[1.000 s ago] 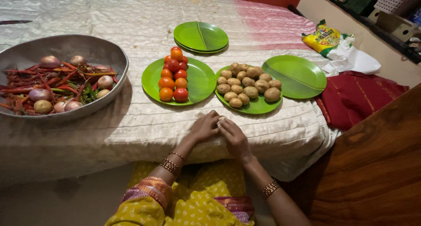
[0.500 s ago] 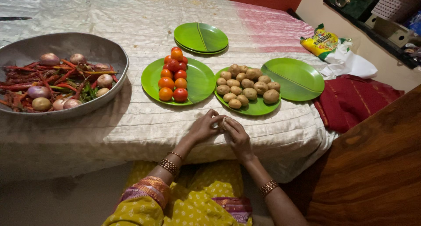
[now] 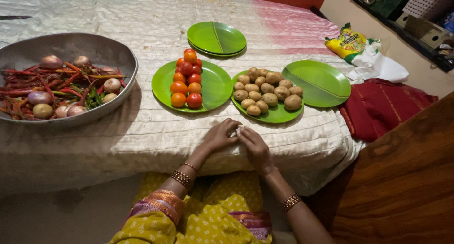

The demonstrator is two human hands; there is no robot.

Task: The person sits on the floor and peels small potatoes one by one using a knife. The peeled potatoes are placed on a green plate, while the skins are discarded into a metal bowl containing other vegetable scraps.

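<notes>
My left hand [image 3: 218, 136] and my right hand [image 3: 255, 147] meet at the front edge of the cloth-covered table [image 3: 142, 135]. Their fingertips close together on a small pale object [image 3: 238, 129]; what it is I cannot tell. Just beyond the hands lies a green plate [image 3: 280, 116] heaped with small potatoes [image 3: 267, 92]. Left of it, another green plate [image 3: 215, 85] carries red and orange tomatoes [image 3: 187, 83] in rows. Both wrists wear bangles.
A large metal pan [image 3: 71, 47] with red chillies, green chillies and onions [image 3: 56, 90] sits at the left. An empty green plate [image 3: 318, 83] lies right; stacked green plates [image 3: 216, 38] behind. A yellow packet [image 3: 349, 41], red cloth [image 3: 383, 106] and wooden surface [image 3: 402, 177] are at right.
The hands stay joined at the table edge, with the fingers shifting slightly around the pale object. The camera view moved a little; nothing on the plates changed.
</notes>
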